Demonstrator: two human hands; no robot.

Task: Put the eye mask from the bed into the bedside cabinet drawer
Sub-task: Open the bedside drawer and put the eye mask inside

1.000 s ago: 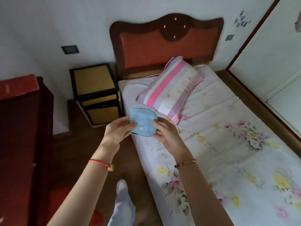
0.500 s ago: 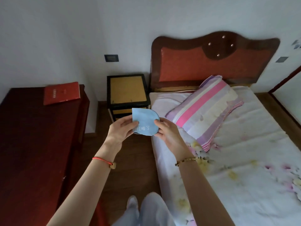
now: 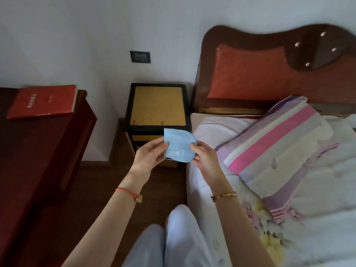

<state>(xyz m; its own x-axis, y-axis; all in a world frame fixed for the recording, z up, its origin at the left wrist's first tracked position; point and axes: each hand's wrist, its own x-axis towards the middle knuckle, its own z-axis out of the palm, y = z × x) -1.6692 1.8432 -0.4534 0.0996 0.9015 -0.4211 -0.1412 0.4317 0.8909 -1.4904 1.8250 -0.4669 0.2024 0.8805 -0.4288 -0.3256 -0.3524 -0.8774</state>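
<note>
A light blue eye mask [image 3: 179, 144], folded in half with white writing on it, is held up in the air between both hands. My left hand [image 3: 149, 158] pinches its left edge and my right hand [image 3: 204, 158] grips its right edge. Just behind the mask stands the bedside cabinet [image 3: 157, 105], black-framed with yellow panels; its drawer front [image 3: 144, 138] is shut and partly hidden by the mask and my hands. The bed [image 3: 289, 189] with a floral sheet lies to the right.
A striped pink and purple pillow [image 3: 279, 149] lies at the bed's head below the red headboard [image 3: 260, 74]. A dark red table [image 3: 34, 160] with a red book [image 3: 43, 101] stands at the left. Wooden floor runs between table and bed; my legs show at the bottom.
My view has turned left and closed in on the cabinet. Both hands have carried the mask off the bed to a spot in front of the cabinet's drawers.
</note>
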